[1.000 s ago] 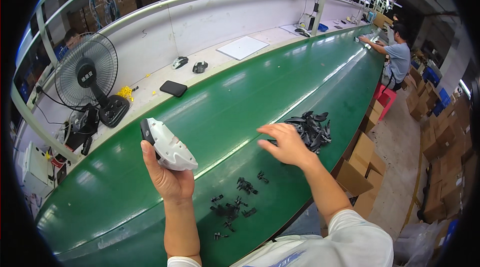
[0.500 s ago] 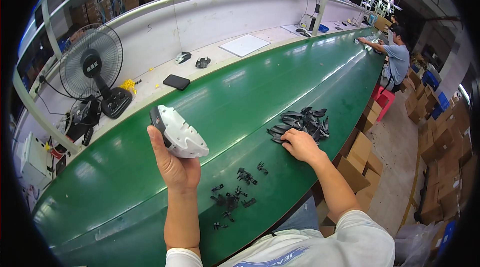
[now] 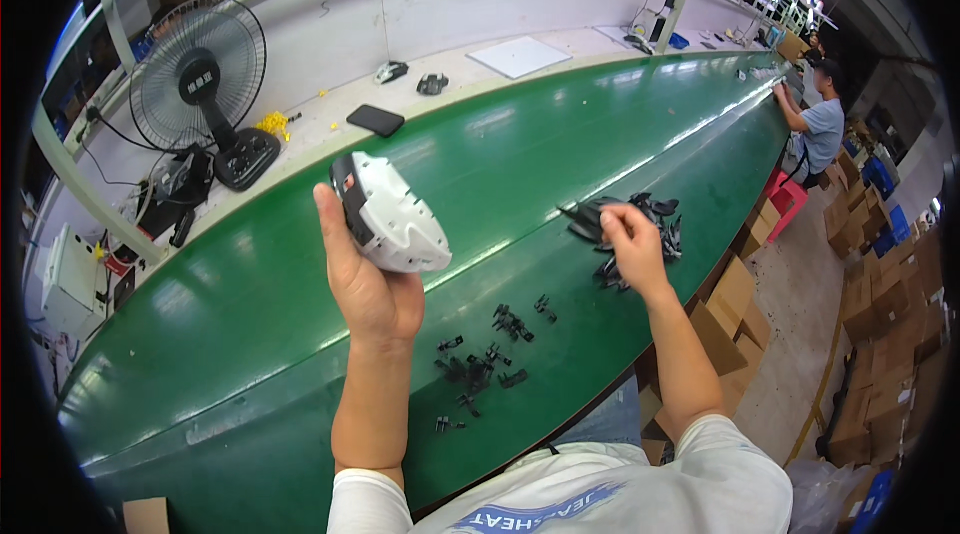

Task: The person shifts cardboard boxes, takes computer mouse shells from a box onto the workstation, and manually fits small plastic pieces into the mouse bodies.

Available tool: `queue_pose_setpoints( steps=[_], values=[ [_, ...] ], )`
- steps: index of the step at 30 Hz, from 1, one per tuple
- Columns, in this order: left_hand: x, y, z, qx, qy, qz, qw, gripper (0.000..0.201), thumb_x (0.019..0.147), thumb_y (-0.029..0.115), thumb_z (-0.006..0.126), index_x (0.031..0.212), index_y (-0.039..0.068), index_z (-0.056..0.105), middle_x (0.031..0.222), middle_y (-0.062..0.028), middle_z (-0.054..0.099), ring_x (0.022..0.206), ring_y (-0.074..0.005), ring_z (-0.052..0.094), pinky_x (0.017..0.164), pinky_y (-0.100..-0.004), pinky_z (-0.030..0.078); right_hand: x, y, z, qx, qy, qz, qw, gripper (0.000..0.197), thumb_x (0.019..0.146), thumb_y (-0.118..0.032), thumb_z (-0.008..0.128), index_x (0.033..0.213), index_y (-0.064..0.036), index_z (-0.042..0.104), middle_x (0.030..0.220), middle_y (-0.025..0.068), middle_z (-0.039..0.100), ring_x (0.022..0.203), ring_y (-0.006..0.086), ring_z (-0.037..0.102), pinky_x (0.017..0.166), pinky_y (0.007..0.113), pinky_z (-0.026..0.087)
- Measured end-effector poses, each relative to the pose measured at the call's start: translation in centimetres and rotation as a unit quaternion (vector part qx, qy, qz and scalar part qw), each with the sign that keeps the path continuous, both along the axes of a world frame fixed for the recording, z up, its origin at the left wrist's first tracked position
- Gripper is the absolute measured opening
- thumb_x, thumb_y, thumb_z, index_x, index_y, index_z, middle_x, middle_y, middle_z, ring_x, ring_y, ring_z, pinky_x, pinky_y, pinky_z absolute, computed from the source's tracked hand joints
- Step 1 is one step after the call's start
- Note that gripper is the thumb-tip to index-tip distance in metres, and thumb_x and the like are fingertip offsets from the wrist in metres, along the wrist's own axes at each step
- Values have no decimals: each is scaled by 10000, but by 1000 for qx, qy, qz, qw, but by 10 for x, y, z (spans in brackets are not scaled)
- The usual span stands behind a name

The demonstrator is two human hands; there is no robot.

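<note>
My left hand [image 3: 378,299] is wrapped round a white plastic housing with a black end [image 3: 402,222], held up above the green belt with its white side tilted to the right. My right hand [image 3: 638,252] pinches a thin, curved black plastic piece [image 3: 584,220] between thumb and fingertips. It is just over a pile of similar black pieces [image 3: 668,222], partly hidden behind the hand. Between my forearms lies a loose group of small black plastic clips [image 3: 480,366].
Along the far ledge stand a black fan [image 3: 205,84], a dark phone-like slab [image 3: 376,120], two small housings [image 3: 432,84] and a white board [image 3: 519,57]. Cardboard boxes [image 3: 735,304] line the belt's right edge. A seated co-worker [image 3: 822,124] works farther along.
My right hand has risen slightly from the pile with a black piece in its fingertips. The view has shifted, and the white housing in my left hand has turned a little more upright.
</note>
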State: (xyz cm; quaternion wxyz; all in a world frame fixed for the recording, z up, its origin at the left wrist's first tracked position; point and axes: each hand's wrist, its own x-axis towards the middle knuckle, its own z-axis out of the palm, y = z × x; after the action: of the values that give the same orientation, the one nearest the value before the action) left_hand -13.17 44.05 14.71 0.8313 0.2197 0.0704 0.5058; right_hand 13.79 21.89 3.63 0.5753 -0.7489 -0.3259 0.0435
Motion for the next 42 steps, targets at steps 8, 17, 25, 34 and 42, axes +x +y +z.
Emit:
queue_pose_setpoints(
  steps=[8,17,25,34,42],
  values=[
    [13,-5,-12,53,54,-47,996,330,1119,417,565,1216,115,657,1068,-2,708,961,-118,672,861,-316,561,-47,46,65,188,116,181,958,245,1068,-199,670,1209,-1,695,1039,21,721,887,97,638,859,266,527],
    [22,-9,-13,53,89,-119,987,310,1101,390,574,1151,101,674,995,-15,709,861,-117,677,769,-307,563,-69,87,102,200,205,429,856,176,992,-148,754,1117,-40,693,1073,33,647,951,99,606,788,265,533],
    [20,6,-10,147,200,-112,962,365,1084,378,549,1224,50,625,973,-27,661,837,-95,633,746,-259,529,-64,104,133,124,206,471,849,562,787,-100,937,1264,-34,647,969,23,681,871,91,647,757,239,540],
    [27,19,-19,210,244,-71,944,282,1067,301,626,1202,59,579,974,-18,681,809,-55,628,726,-235,517,-64,137,106,175,186,442,860,399,886,-68,861,1261,-1,742,1040,15,689,940,91,668,814,265,583],
    [36,10,-30,218,240,38,945,301,1067,270,662,1232,50,541,1001,-36,667,844,-58,616,740,-232,515,-77,147,87,157,165,405,886,413,1010,-178,772,1385,-16,709,1117,-3,590,964,73,602,848,225,523]
  ],
)
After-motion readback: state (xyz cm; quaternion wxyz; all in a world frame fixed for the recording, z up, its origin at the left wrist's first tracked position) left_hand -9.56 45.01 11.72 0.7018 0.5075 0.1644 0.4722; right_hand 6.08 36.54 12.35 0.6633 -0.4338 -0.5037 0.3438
